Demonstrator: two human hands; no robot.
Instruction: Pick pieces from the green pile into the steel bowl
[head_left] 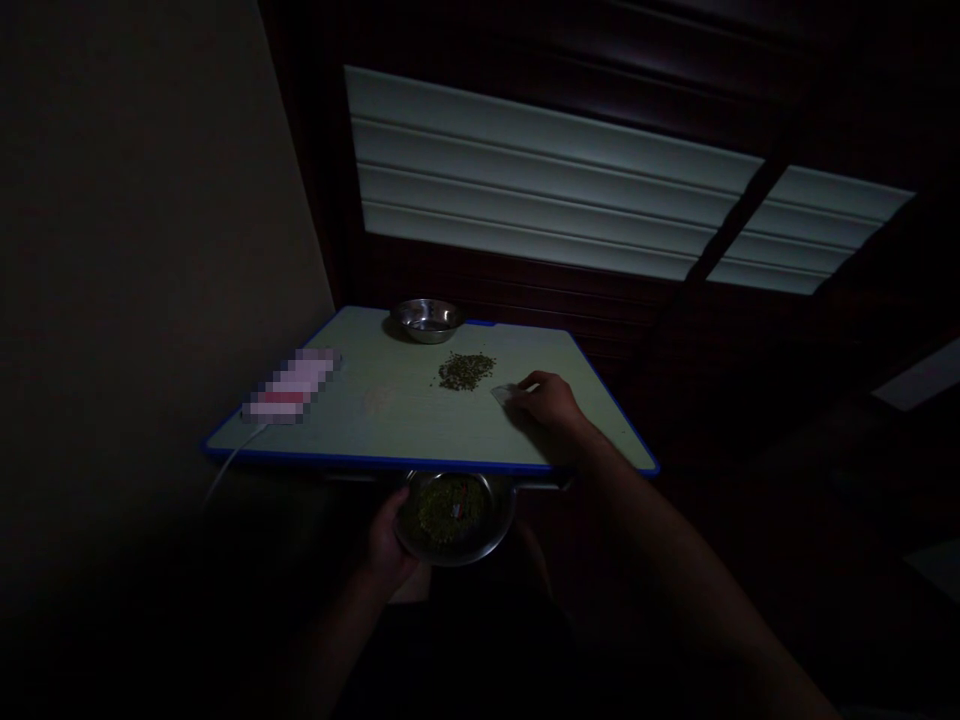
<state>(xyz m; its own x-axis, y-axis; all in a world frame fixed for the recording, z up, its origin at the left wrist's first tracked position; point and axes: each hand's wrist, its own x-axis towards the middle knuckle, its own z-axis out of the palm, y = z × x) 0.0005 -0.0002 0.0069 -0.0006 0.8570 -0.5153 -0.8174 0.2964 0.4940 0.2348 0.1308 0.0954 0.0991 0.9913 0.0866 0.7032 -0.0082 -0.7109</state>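
While the left hand (pixel 391 548) grips the left rim of a metal bowl (pixel 495 540) of greenish granules (pixel 439 515) below the table's near edge, the right hand (pixel 553 402) pinches a thin pale piece (pixel 500 394) just right of a brownish granule pile (pixel 466 371) on the blue-edged table (pixel 390 430). Far left: stainless-steel bowl (pixel 427 320). Left: pixelated device (pixel 292 386), white cable (pixel 234 462) at its near end; any writing illegible. Red-and-white fragment (pixel 457 510) among the greenish granules: too small to read.

The grain pile (pixel 466 371) lies on the table (pixel 420 437), the far bowl (pixel 430 333) behind it to the left, a corded device (pixel 292 387) to its left, the right hand (pixel 551 402) near its right, the near bowl (pixel 491 535), in the left hand (pixel 390 545), before it
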